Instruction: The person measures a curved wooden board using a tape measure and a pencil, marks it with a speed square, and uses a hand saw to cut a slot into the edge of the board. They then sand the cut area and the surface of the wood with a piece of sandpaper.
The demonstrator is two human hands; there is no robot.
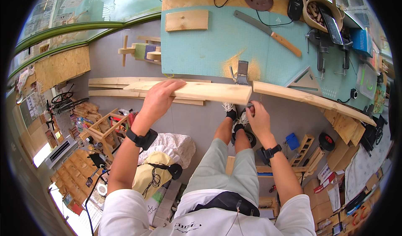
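My left hand [161, 97] is wrapped over a long pale wooden board [209, 92], which it holds level in front of the table's near edge. The board's right end is just left of a second wooden board [314, 98], with a narrow gap between them. Below that gap is my right hand [258, 115], its fingers drawn together; whatever they may hold is too small to make out. A metal clamp [242, 71] stands at the table edge behind the boards, with sawdust [233, 64] around it.
On the turquoise cutting mat [201, 47] lie a handsaw [268, 32], a short wooden plank [186, 20] and a metal set square [305, 81]. More clamps [322, 53] and a basket [320, 9] are at right. Several boards [109, 81] lie lower, left. A covered stool [171, 148] stands near.
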